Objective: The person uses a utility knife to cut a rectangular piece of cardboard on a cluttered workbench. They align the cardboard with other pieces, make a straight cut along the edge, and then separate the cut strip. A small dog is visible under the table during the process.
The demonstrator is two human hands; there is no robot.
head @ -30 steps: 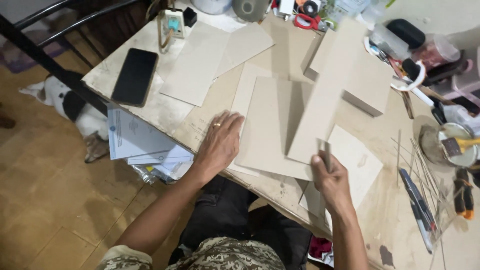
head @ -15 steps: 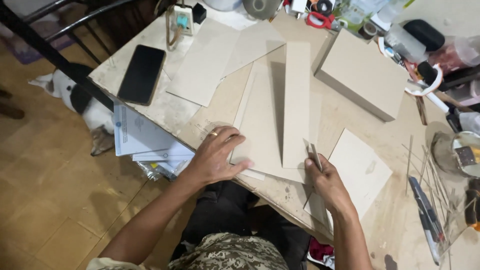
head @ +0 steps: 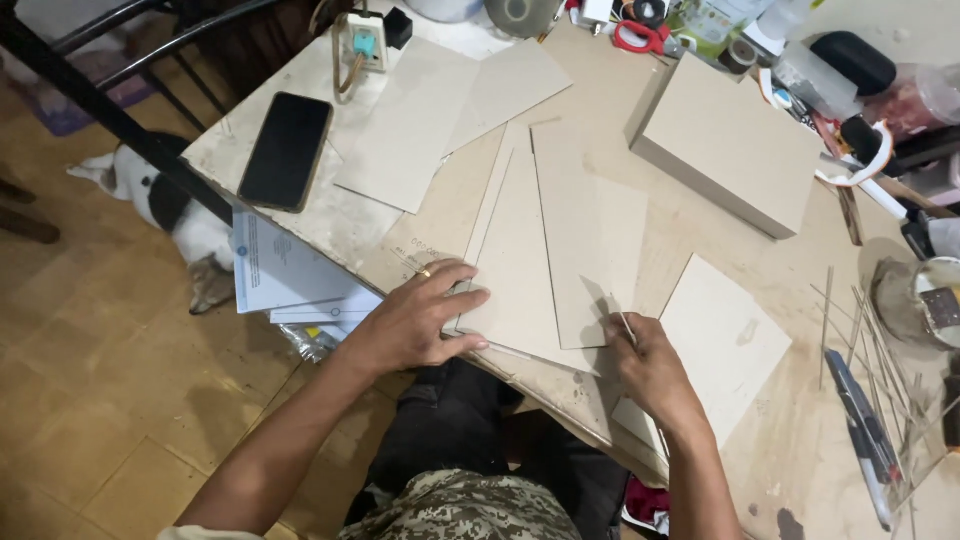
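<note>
Grey card sheets [head: 545,270] lie stacked at the surface's [head: 700,235] near edge. Left hand [head: 420,320] presses flat, spread, steadying them; right hand [head: 650,365] pinches a thin tool [head: 626,328], apparently a blade.

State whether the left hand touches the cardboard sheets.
Touching: the head view shows the left hand pressed flat on the cardboard sheets, fingers overlapping their edge.

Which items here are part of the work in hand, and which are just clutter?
In use:
left hand pressing the large board sheet
narrow board strip lying on that sheet
right hand holding a thin stick

Lying about:
black phone
cardboard box
red scissors
papers at the table edge
thin sticks
</note>
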